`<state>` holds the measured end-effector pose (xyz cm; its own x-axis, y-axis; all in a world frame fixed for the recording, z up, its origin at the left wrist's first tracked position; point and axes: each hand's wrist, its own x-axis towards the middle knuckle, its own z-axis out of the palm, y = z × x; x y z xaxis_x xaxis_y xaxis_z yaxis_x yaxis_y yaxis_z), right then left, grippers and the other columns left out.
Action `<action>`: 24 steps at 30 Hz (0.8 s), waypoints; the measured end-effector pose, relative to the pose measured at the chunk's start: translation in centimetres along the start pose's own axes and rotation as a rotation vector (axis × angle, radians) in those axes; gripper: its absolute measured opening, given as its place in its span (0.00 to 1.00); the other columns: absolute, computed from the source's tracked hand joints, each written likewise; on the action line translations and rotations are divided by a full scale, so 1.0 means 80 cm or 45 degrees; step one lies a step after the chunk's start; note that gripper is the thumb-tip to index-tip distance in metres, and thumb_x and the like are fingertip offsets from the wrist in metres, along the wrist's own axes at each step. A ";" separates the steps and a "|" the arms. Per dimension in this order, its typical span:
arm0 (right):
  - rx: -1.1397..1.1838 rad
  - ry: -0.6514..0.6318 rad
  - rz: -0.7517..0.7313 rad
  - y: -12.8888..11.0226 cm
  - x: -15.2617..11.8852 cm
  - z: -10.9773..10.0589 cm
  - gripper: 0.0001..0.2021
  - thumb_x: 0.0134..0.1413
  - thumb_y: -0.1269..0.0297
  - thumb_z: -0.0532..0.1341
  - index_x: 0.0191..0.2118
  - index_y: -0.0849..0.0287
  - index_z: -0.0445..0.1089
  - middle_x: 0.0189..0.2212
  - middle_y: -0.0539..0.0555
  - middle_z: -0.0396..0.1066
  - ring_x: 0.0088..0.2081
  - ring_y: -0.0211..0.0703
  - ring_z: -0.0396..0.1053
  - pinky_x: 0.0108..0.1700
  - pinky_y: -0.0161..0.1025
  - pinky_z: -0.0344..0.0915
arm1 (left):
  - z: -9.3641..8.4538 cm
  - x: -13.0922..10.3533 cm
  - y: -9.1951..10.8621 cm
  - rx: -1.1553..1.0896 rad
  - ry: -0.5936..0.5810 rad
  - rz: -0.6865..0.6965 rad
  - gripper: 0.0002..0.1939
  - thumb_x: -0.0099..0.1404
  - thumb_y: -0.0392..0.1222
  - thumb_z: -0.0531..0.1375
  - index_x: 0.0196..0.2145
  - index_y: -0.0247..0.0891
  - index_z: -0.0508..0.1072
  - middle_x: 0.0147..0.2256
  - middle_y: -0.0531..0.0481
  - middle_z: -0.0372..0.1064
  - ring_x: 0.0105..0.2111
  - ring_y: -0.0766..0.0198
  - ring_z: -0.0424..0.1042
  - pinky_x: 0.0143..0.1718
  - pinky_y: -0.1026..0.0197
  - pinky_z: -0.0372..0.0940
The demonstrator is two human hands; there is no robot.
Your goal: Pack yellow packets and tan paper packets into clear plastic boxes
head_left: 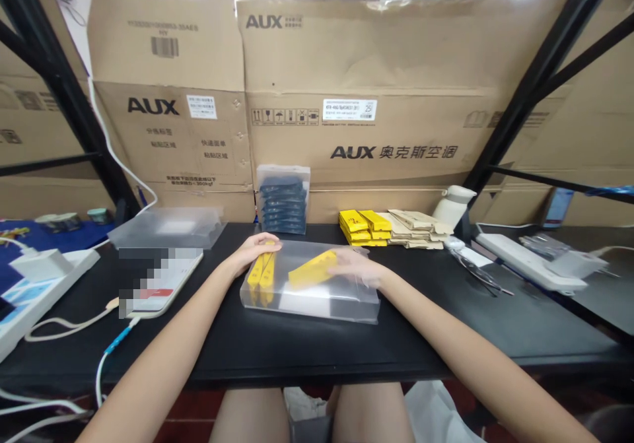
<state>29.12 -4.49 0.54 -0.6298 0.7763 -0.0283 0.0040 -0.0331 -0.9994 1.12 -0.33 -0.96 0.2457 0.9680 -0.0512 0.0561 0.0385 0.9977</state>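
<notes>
A clear, frosted plastic box [341, 307] lies on the black tabletop before me. Two yellow packets [261, 274] stand side by side at its left end. My left hand [257, 248] is closed on the box's back left edge, its fingertips by the tops of those packets. Another yellow packet [312, 269], tilted and slightly blurred, is pinched in my right hand [357, 266] within the box. A white rectangle [310, 301] shows through the front of the box.
Behind the box are stacked yellow packets [364, 226], brown paper packets [419, 228] and an upright clear box of dark packets [283, 202]. Another clear box [168, 228] lies back left. A phone [163, 284] with cables is at left, a power strip [532, 261] at right.
</notes>
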 end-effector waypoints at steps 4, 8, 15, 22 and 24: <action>-0.053 -0.069 -0.002 0.002 0.002 0.012 0.21 0.43 0.65 0.68 0.46 0.64 0.69 0.47 0.58 0.72 0.48 0.48 0.69 0.53 0.42 0.63 | 0.005 -0.004 0.002 0.003 -0.023 -0.002 0.21 0.42 0.45 0.70 0.35 0.39 0.73 0.32 0.52 0.73 0.30 0.63 0.72 0.33 0.61 0.63; -0.124 -0.084 -0.061 0.006 0.005 0.019 0.19 0.46 0.66 0.67 0.46 0.64 0.69 0.46 0.57 0.72 0.47 0.47 0.69 0.53 0.41 0.63 | 0.015 -0.008 0.006 0.021 -0.038 0.012 0.19 0.42 0.44 0.70 0.33 0.38 0.73 0.32 0.51 0.73 0.29 0.64 0.71 0.32 0.62 0.62; -0.186 -0.118 -0.118 0.008 0.017 0.024 0.18 0.48 0.63 0.65 0.46 0.60 0.69 0.46 0.55 0.71 0.46 0.43 0.69 0.52 0.42 0.64 | 0.019 -0.008 0.004 0.036 -0.050 0.042 0.17 0.44 0.44 0.70 0.33 0.39 0.73 0.34 0.51 0.73 0.31 0.63 0.71 0.33 0.62 0.62; -0.330 0.017 -0.259 0.029 0.032 0.039 0.17 0.52 0.59 0.63 0.47 0.57 0.66 0.46 0.54 0.69 0.48 0.44 0.67 0.52 0.43 0.64 | 0.019 -0.004 0.002 0.002 -0.067 0.042 0.18 0.45 0.44 0.69 0.34 0.38 0.73 0.35 0.50 0.73 0.33 0.62 0.72 0.36 0.61 0.63; -0.395 0.104 -0.323 0.033 0.032 0.045 0.16 0.54 0.58 0.61 0.47 0.56 0.65 0.47 0.54 0.68 0.49 0.44 0.66 0.53 0.44 0.63 | 0.020 -0.005 0.004 0.002 -0.072 0.028 0.19 0.45 0.44 0.69 0.34 0.38 0.72 0.34 0.51 0.73 0.32 0.63 0.72 0.35 0.61 0.63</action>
<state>24.75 -4.84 -2.14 -0.5772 0.7831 0.2314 0.0984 0.3480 -0.9323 2.59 -1.08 -0.69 0.3014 0.9530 -0.0318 0.0518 0.0169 0.9985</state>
